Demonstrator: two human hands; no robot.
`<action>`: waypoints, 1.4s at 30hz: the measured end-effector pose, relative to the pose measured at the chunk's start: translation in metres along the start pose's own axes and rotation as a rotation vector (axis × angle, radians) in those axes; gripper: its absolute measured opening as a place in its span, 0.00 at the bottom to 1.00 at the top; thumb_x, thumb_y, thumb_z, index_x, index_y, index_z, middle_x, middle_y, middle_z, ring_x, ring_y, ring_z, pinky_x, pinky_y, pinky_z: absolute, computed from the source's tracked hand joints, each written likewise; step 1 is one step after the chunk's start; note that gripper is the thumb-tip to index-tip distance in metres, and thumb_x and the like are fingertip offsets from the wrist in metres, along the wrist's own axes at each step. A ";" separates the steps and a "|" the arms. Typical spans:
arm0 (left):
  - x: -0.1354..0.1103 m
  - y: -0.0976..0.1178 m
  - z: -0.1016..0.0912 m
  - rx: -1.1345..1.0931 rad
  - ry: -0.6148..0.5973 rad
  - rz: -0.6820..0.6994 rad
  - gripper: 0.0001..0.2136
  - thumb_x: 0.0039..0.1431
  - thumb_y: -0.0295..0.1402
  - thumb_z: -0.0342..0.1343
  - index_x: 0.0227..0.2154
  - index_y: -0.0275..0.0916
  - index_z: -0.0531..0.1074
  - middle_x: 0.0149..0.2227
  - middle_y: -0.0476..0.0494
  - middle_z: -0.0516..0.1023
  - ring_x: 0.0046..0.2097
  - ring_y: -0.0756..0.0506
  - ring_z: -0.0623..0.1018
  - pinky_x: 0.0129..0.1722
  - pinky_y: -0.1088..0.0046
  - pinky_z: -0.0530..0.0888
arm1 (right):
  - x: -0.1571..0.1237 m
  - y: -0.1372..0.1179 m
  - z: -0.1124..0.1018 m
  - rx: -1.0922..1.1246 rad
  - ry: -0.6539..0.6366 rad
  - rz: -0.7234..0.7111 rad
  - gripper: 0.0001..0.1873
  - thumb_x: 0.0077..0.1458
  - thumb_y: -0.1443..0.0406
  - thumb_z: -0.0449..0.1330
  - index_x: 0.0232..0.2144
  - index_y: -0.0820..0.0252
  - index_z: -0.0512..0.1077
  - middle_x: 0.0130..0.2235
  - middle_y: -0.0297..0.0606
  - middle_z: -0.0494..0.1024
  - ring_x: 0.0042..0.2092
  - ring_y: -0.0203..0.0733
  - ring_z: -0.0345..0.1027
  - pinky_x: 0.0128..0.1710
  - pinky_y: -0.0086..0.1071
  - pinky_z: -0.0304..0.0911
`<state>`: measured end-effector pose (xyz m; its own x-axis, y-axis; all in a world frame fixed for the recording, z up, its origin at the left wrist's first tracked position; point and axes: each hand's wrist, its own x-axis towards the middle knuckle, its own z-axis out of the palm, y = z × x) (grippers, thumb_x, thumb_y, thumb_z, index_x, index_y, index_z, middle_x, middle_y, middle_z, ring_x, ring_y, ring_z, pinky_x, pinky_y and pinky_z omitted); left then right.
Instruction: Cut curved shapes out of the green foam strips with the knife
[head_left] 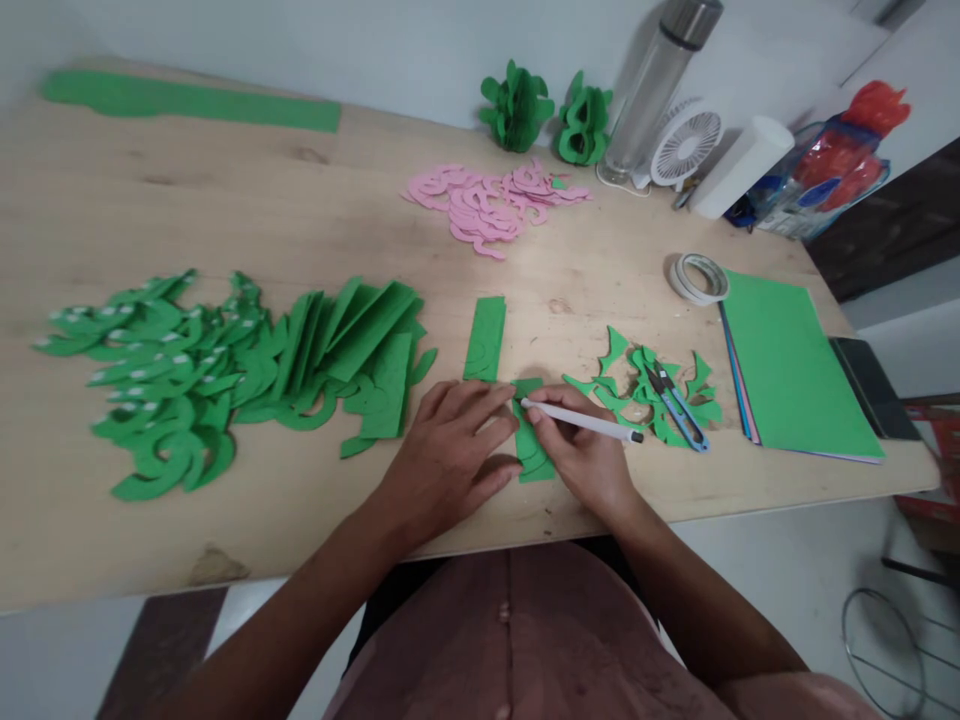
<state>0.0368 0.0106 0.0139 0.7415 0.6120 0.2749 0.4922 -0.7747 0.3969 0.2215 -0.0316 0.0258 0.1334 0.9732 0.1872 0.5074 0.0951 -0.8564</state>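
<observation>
In my right hand is a white pen, its tip over a small green paper piece that bears a curved drawn line. My left hand rests palm down with fingers spread, the fingertips at the left edge of that piece. Just beyond my fingers lies a folded green paper strip with a faint curved line on it. Right of my hands, a blue-handled pair of thread snips sits on green paper scraps.
At left are cut green paper shapes and folded green strips. Pink paper cutouts, green paper ornaments, a bottle and a fan stand behind. Tape rolls, green sheets and a phone lie right.
</observation>
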 end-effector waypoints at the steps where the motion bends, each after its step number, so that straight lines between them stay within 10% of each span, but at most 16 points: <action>1: 0.000 0.000 0.000 0.001 0.001 -0.001 0.11 0.62 0.38 0.56 0.46 0.43 0.73 0.58 0.40 0.74 0.59 0.34 0.70 0.57 0.49 0.66 | 0.000 0.000 0.000 0.002 0.001 0.002 0.05 0.61 0.64 0.59 0.37 0.55 0.75 0.36 0.34 0.81 0.37 0.39 0.76 0.39 0.35 0.73; 42: 0.000 0.000 0.002 -0.002 0.022 0.016 0.12 0.62 0.38 0.57 0.46 0.41 0.73 0.59 0.38 0.73 0.58 0.34 0.70 0.57 0.49 0.66 | -0.002 0.000 0.003 -0.078 -0.001 0.010 0.06 0.61 0.64 0.58 0.39 0.54 0.75 0.37 0.36 0.83 0.36 0.39 0.77 0.39 0.34 0.72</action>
<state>0.0372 0.0104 0.0117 0.7392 0.6028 0.3005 0.4793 -0.7842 0.3941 0.2183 -0.0328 0.0243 0.1374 0.9743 0.1785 0.5707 0.0694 -0.8182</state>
